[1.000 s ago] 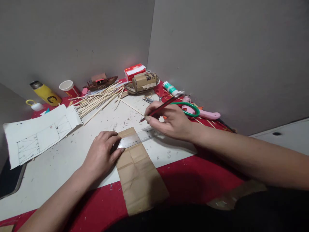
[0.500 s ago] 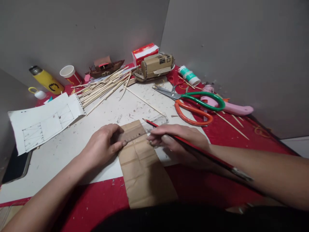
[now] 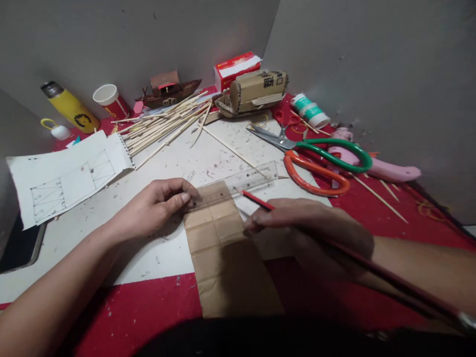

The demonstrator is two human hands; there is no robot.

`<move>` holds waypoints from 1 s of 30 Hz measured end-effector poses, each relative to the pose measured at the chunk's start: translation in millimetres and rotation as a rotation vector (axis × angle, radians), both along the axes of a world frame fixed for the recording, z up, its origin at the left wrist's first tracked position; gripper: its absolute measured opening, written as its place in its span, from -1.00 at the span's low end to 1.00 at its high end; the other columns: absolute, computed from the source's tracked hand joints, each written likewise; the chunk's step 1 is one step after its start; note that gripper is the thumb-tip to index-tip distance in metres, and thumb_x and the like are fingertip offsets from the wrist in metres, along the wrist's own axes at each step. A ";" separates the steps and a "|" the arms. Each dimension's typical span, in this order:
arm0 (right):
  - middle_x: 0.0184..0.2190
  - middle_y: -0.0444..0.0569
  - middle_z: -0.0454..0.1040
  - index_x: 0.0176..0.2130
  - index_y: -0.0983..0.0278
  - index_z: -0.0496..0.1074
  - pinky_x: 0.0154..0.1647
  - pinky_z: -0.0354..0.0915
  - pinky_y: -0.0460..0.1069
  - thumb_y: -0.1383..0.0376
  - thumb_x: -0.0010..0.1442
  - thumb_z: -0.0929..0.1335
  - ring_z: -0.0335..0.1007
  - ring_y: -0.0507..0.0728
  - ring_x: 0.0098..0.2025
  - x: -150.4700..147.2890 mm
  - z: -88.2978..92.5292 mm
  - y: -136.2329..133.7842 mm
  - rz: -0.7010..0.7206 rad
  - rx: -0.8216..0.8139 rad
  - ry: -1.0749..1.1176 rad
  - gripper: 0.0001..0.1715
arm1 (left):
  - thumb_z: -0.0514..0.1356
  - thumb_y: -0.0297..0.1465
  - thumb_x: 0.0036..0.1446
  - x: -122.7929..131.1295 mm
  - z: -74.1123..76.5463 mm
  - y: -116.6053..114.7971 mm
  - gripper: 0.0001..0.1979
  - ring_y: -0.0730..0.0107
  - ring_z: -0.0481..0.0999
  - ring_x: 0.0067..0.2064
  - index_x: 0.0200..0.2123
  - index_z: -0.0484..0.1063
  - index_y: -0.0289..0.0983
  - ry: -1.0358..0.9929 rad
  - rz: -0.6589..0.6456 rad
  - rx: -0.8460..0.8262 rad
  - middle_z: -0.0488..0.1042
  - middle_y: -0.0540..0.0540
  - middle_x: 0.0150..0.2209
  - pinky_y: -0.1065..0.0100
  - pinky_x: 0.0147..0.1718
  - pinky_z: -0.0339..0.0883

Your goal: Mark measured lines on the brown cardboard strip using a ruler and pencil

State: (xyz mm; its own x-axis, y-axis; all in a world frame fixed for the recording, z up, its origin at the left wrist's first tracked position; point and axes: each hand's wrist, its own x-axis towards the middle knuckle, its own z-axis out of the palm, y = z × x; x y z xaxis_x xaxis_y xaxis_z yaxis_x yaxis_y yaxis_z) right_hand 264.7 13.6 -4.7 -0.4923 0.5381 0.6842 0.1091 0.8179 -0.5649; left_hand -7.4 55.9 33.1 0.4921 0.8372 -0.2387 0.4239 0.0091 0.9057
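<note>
A clear plastic ruler [image 3: 256,179] lies across the far end of a creased strip of brown cardboard [image 3: 211,253] and sticks out past its right edge. My left hand [image 3: 159,206] is closed on the ruler's left end, thumb and fingers at the cardboard's left edge. In my right hand [image 3: 308,225] is a red and black pencil [image 3: 256,199], its tip near the ruler's lower edge just right of the cardboard. The pencil's long shaft runs back over my right wrist. Shadow covers the cardboard's lower right part.
Large scissors [image 3: 290,144] lie right, beside a pink-handled tool [image 3: 394,168]. Behind are wooden sticks [image 3: 167,126], a cardboard model [image 3: 260,91], a toy boat [image 3: 169,91] and a red box [image 3: 238,69]. Left stand a paper cup [image 3: 111,101], yellow bottle [image 3: 74,109] and drawing [image 3: 70,173].
My right hand has drawn back to the right and nearer me with the pencil, uncovering the ruler's right part. My left hand still holds the ruler's left end. The view has shifted slightly.
</note>
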 end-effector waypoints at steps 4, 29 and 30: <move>-0.29 0.04 0.63 -0.08 0.35 0.44 -0.23 0.49 -0.03 0.38 0.37 0.27 0.59 0.12 -0.23 -5.6 7.4 -4.5 0.238 0.177 -0.162 -0.82 | 0.24 -0.33 0.18 2.4 -8.2 -1.6 -0.82 0.42 0.46 -0.36 -0.26 0.56 -0.33 -0.021 0.098 -0.052 0.56 -0.08 -0.36 0.40 -0.33 0.29; 0.33 0.22 0.27 0.17 0.39 0.32 0.39 -0.02 0.36 0.37 0.28 0.30 -0.02 0.29 0.44 -36.1 -11.0 -4.1 0.549 0.072 -0.714 -0.53 | 0.33 -0.29 0.05 2.1 -22.5 -1.4 -0.76 0.31 0.56 -0.32 -0.24 0.64 -0.30 -0.056 0.181 0.077 0.67 -0.14 -0.28 0.27 -0.25 0.40; 0.32 0.23 0.27 0.16 0.39 0.33 0.39 -0.02 0.36 0.36 0.27 0.31 0.00 0.29 0.43 -38.2 -9.6 -2.7 0.552 0.073 -0.723 -0.53 | 0.33 -0.29 0.06 2.1 -22.0 -1.6 -0.76 0.29 0.57 -0.29 -0.23 0.64 -0.30 -0.050 0.183 0.088 0.67 -0.15 -0.26 0.26 -0.22 0.40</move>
